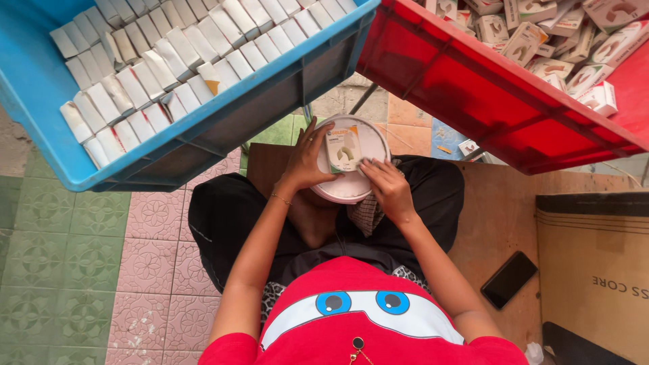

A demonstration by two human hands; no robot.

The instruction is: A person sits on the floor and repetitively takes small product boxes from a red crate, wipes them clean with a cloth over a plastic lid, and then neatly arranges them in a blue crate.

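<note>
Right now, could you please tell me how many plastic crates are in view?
2. The blue crate is upper left, filled with neat rows of white boxes. The red crate is upper right, holding loose printed boxes. Both run past the frame, so others may be hidden.

Small box (343,150) on round lid (351,192) in lap, between two crates (223,122) (487,101) ahead.

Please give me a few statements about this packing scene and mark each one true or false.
1. Both hands, left hand and right hand, touch the small white carton. True.
2. The carton lies on a square black board. False: it rests on a round white lid.
3. The blue plastic crate holds neat rows of white boxes. True.
4. The red plastic crate holds only bottles. False: it holds loose cartons.
5. A black phone lies on the brown board. True.
</note>
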